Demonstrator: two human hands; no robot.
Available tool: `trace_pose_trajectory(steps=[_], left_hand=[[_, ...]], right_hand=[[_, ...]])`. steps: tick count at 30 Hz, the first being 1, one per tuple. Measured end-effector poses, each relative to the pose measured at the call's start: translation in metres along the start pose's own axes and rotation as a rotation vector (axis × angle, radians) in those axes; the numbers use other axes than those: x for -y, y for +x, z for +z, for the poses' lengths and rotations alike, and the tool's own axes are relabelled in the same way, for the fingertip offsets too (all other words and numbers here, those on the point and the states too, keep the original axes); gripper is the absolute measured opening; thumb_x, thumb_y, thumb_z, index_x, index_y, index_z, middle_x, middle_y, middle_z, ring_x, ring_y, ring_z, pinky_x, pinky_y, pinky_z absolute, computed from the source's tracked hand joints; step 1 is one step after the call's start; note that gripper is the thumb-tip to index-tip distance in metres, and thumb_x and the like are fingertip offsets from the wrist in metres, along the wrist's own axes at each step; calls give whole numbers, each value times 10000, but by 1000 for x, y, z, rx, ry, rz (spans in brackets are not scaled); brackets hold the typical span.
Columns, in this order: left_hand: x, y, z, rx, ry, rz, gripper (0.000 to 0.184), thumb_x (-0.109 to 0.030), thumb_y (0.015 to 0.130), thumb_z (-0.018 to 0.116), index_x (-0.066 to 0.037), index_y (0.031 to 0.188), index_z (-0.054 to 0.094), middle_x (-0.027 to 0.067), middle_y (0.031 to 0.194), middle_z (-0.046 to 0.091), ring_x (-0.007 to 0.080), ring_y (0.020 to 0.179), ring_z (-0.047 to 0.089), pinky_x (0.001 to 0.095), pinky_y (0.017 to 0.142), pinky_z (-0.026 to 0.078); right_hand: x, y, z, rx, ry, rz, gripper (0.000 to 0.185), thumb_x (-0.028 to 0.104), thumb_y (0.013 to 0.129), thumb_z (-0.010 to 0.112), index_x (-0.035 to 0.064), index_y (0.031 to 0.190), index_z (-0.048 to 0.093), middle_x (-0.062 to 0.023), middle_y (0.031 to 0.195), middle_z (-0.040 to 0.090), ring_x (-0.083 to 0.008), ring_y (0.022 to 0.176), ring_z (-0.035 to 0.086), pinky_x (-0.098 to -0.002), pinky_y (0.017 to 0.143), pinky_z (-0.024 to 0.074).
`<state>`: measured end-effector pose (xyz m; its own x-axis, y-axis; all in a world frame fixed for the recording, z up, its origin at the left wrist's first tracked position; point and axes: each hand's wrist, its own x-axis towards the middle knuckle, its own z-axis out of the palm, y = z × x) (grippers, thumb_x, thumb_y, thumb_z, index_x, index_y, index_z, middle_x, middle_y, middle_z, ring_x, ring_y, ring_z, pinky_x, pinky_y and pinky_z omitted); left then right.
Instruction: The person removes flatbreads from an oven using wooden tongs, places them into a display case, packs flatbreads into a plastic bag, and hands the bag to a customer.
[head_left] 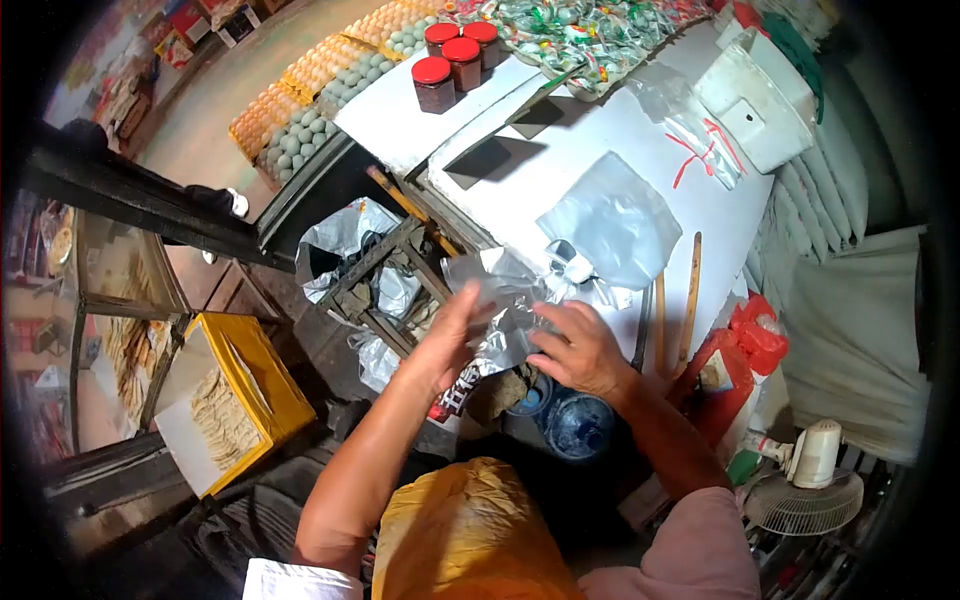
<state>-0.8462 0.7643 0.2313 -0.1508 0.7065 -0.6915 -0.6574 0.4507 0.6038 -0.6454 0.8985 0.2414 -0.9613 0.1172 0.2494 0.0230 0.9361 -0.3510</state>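
Between my two hands a thin clear plastic bag (512, 308) is stretched out above the table's near edge. My left hand (448, 340) grips its left side, the fingers partly blurred and behind the film. On the other side, my right hand (585, 348) has its curled fingertips on the film; their exact hold is partly hidden. Just beyond lies a stack of flat clear plastic bags (615, 225) on the white table (490, 210). A knot of bunched plastic (568, 265) sits at the stack's near corner.
Red-lidded jars (462, 65), egg trays (345, 85) and a tray of wrapped items (590, 45) stand farther off. Wooden sticks (690, 300) lie right of my hands. A water jug (578, 425) is below, a fan (810, 480) at right, a yellow box (270, 400) at left.
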Motion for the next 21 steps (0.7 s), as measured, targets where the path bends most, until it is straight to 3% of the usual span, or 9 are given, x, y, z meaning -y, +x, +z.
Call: trace_pose_trajectory(steps=[5,9,10,11,13,14,15,19,21], left_hand=[[24,43,8,-225,-50,154,172,-235,991,607,-88,1079,601,52,957,701,143,863,633,272,696,464],[-14,-22,0,-341,-194,399,93,-168,1024,516,-84,1013,555,125,1097,704,112,712,584,361,868,597],[-13,-32,-24,-327,-241,454,159,-199,1030,496,-70,1116,531,134,1183,652,195,913,601,397,920,573],[-10,-44,-49,-315,-290,515,254,-231,1037,475,-56,1219,507,142,1270,599,277,1113,617,433,972,549],[-19,-85,-67,-270,-442,552,294,-232,1041,480,-52,1273,462,125,1314,575,296,1120,623,417,935,579],[-18,-103,-73,-254,-492,591,136,-207,1062,439,-83,1110,467,169,1418,516,134,806,634,464,884,596],[-16,-122,-80,-287,-509,540,198,-194,1068,410,-66,1204,473,167,1404,526,193,931,667,504,913,583],[11,-180,-113,-187,-713,648,367,-240,1081,377,-39,1386,408,165,1413,507,362,1194,588,525,913,579],[28,-208,-134,-167,-803,716,358,-248,1053,474,-37,1342,462,187,1361,516,378,1216,572,554,930,567]], right_hand=[[-36,16,-7,-225,-23,324,514,243,858,722,25,1300,574,-195,1387,525,-355,1242,540,-459,1047,435],[-108,-6,-1,-142,45,755,593,407,1004,519,-32,1402,484,-272,1462,445,-396,1341,456,-430,1132,346],[-118,-4,-8,-169,199,806,626,444,1019,468,-42,1415,460,-285,1452,452,-392,1346,450,-406,1131,338],[-120,0,-12,-215,238,837,590,385,1003,525,-56,1392,470,-290,1387,504,-407,1298,485,-417,1095,373],[-89,19,-28,-245,-2,744,543,307,963,605,-52,1357,503,-272,1332,542,-399,1235,533,-436,1065,409],[-69,27,-28,-301,-40,666,519,269,944,629,-45,1342,516,-264,1308,555,-385,1204,554,-447,1048,427],[-46,34,-25,-353,-73,583,499,231,925,654,-38,1326,529,-256,1284,568,-370,1173,576,-459,1031,446],[61,61,55,40,1322,755,551,328,970,626,11,1395,475,-189,1277,594,-285,1207,580,-371,978,505],[119,81,97,256,1719,697,855,625,910,578,65,1505,326,-141,1402,511,-267,1336,465,-444,1059,436]])
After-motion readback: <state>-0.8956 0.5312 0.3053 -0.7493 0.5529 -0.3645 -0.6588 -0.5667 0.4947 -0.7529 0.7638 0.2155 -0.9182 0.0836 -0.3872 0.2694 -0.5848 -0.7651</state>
